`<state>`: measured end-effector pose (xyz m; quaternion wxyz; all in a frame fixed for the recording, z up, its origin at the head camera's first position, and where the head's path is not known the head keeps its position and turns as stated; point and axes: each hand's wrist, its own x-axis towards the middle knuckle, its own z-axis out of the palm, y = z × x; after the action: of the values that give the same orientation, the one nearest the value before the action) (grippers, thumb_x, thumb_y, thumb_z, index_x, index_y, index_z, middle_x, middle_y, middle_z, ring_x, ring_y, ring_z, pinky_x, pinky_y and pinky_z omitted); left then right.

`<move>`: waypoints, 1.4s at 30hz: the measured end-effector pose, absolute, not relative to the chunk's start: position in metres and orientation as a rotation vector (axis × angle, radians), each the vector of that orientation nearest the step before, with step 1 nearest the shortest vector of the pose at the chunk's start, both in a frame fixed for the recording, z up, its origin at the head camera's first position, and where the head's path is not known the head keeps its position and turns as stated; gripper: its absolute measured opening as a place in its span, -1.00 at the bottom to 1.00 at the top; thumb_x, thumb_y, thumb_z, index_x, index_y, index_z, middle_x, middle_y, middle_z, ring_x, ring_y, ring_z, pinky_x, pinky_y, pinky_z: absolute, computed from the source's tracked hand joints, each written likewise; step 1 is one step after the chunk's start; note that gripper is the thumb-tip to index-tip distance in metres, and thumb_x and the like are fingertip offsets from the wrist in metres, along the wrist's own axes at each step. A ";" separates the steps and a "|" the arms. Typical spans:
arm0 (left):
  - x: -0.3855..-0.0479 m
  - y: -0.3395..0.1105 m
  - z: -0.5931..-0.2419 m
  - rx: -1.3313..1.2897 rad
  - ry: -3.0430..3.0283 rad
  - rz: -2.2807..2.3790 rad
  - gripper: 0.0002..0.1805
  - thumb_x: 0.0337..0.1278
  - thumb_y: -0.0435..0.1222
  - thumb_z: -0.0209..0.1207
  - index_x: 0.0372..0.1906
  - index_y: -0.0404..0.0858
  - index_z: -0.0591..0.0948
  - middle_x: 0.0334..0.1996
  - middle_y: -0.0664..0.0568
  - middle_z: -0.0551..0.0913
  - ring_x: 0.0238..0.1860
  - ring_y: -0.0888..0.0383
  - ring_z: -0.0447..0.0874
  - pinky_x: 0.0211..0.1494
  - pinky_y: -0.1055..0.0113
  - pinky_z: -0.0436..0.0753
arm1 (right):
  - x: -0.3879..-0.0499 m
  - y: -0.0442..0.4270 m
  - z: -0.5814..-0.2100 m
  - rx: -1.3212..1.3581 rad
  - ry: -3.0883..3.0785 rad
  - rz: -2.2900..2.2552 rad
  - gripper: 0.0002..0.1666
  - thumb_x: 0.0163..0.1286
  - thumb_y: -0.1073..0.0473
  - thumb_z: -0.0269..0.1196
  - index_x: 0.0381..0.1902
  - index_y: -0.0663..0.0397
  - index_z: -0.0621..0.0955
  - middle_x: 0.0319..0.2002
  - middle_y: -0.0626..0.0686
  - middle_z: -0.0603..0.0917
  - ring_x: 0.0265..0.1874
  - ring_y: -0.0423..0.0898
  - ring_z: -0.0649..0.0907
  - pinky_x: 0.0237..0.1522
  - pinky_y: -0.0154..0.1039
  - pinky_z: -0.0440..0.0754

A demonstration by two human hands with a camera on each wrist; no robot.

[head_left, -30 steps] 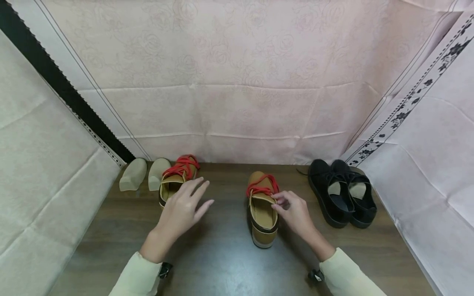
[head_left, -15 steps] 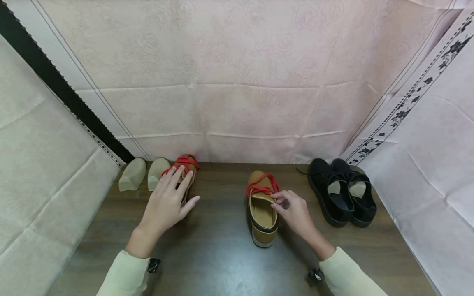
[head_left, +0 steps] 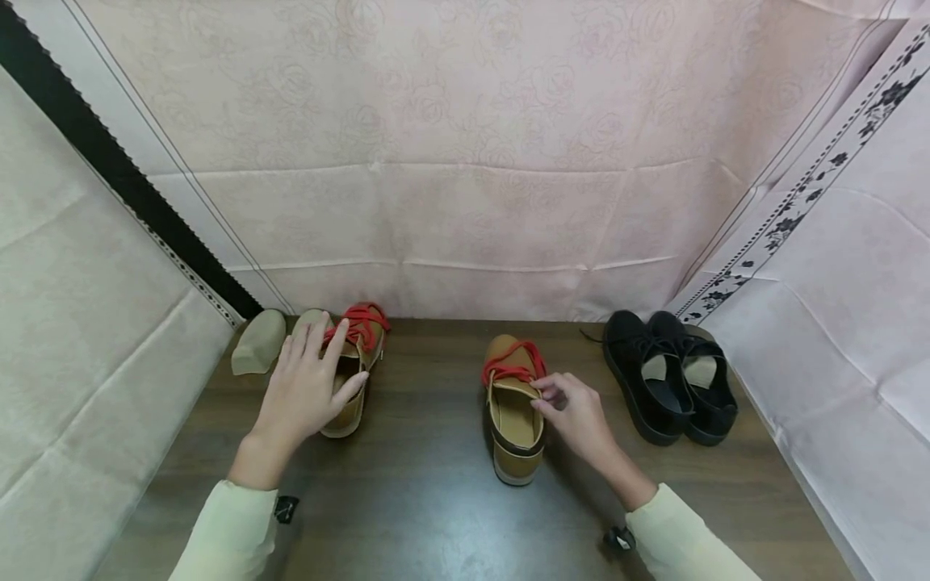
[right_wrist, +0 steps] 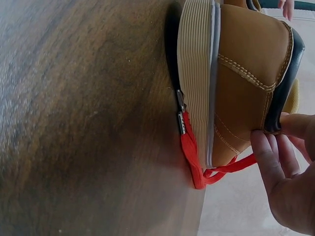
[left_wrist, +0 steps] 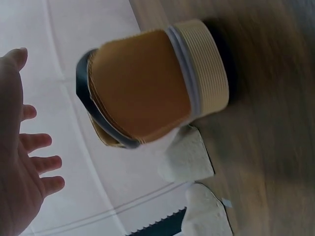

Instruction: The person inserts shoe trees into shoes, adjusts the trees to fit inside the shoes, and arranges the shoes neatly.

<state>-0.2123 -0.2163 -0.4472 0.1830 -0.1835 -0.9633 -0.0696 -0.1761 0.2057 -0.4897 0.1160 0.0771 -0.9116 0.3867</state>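
One tan shoe (left_wrist: 142, 86) at left, long axis running near to far, lies below and just right of your left hand (head_left: 296, 387), whose spread fingers hold nothing; your right hand (head_left: 576, 415) pinches the right shoe (head_left: 516, 424) by its collar (right_wrist: 290, 69).

pale sleeves (head_left: 227, 532), perhaps black wrist devices (head_left: 286, 509)
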 end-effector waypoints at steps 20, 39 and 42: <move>-0.241 -0.261 -0.459 -0.297 -2.867 -0.517 -0.11 0.54 0.24 -0.14 0.68 -0.19 -0.01 0.61 -0.44 -0.05 0.55 -0.54 -0.06 0.46 -0.52 0.04 | -0.176 0.206 -0.489 0.205 -2.692 1.132 -0.71 0.20 0.25 0.55 -0.12 -0.04 0.77 -0.33 -0.03 0.64 -0.36 -0.17 0.64 -0.27 -0.33 0.70; -0.266 -0.292 -0.476 -0.138 -2.818 -0.878 -0.22 0.62 0.15 -0.21 0.65 -0.26 0.09 0.57 -0.46 0.09 0.54 -0.50 0.06 0.44 -0.48 0.15 | -0.175 0.206 -0.490 0.220 -2.676 1.134 -0.71 0.19 0.26 0.55 -0.12 -0.03 0.77 -0.33 -0.03 0.64 -0.37 -0.18 0.65 -0.26 -0.32 0.72; -0.270 -0.295 -0.479 -0.124 -2.797 -0.902 -0.22 0.62 0.10 -0.14 0.62 -0.34 0.13 0.54 -0.48 0.16 0.53 -0.48 0.10 0.46 -0.43 0.17 | -0.174 0.206 -0.490 0.226 -2.674 1.135 -0.72 0.20 0.26 0.55 -0.13 -0.03 0.77 -0.34 -0.03 0.64 -0.37 -0.18 0.65 -0.27 -0.33 0.72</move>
<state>-0.2704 -0.2950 -0.4790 0.1000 -0.0420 -0.9461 -0.3052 -0.1744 0.2060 -0.4904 0.1135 0.0769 -0.9118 0.3870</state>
